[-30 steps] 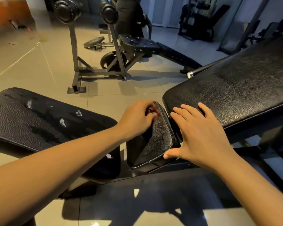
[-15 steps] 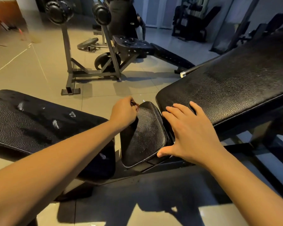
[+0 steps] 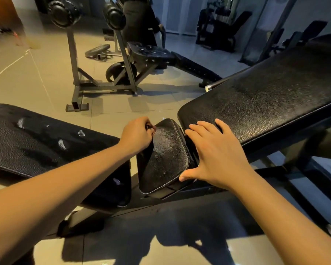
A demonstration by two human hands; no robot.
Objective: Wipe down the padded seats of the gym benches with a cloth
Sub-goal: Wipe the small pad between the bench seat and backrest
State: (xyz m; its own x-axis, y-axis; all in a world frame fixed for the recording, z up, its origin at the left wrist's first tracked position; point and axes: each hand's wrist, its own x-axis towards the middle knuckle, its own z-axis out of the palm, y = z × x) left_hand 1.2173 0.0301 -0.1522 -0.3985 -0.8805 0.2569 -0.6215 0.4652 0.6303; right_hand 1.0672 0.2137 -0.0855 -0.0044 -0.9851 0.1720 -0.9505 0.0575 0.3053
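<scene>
Black seat pad (image 3: 164, 155); left hand (image 3: 137, 135) clenched round half-hidden cloth (image 3: 151, 127), probably.

cloth (image 3: 151, 127) nearly hidden in curled left hand (image 3: 137, 135), backrest pad (image 3: 266, 104) cut by right edge, far floor (image 3: 27, 44) blurred

We saw a pale tiled floor (image 3: 46, 77) catching soft light. A grey metal rack (image 3: 73, 60) stood on it with dark weights (image 3: 64, 13) up high, and dim machines (image 3: 216, 29) stood by tall pale panels (image 3: 177, 14) at the back.
</scene>
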